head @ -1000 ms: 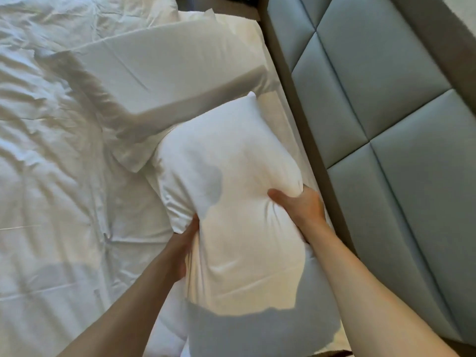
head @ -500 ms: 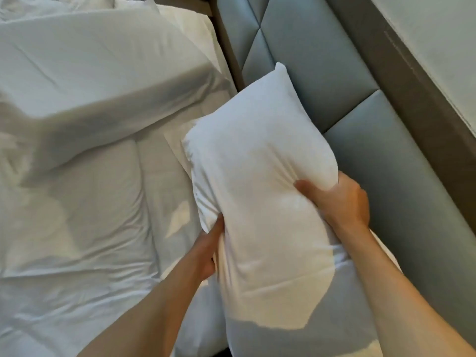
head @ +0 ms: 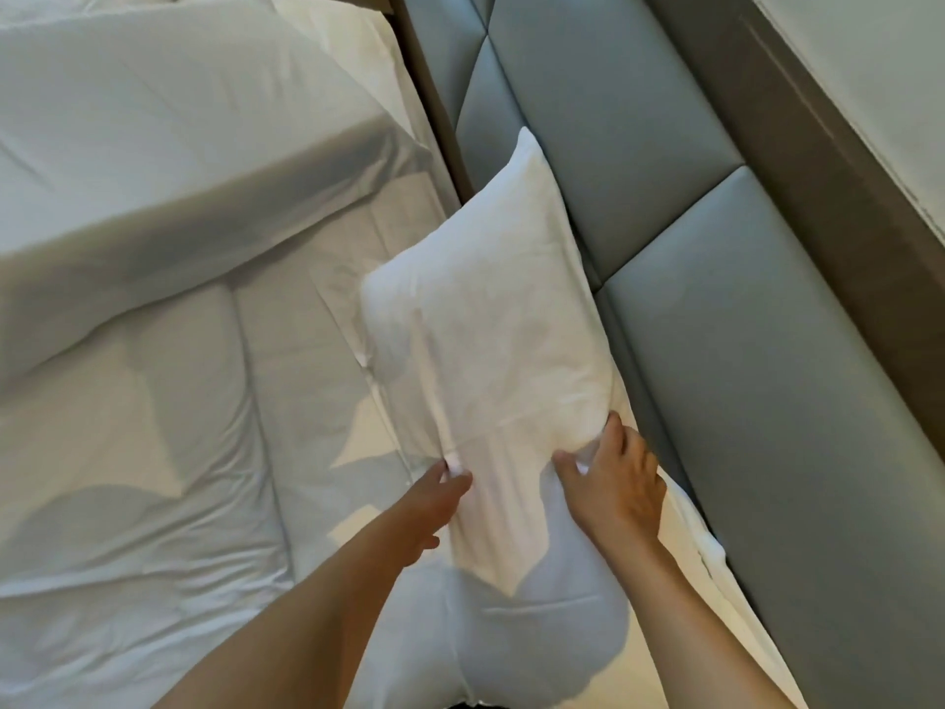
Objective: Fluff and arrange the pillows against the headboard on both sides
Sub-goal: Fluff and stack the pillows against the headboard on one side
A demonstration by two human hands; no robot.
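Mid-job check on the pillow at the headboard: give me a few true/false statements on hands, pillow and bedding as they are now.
1. Both hands grip the pillow. True: left hand, right hand.
2. The pillow's far corner overlaps the grey headboard. True.
3. The headboard is bare wood. False: padded grey panels.
4. The folded white duvet lies on top of the pillow. False: it lies apart, to the left.

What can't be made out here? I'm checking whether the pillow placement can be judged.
- Near end of the pillow: cut off by the head view's bottom edge.
- Left hand fingertips: tucked under the pillow's edge.
- Where pillow meets headboard: hidden behind the pillow itself.
- Second pillow: cropped by the top and left edges.
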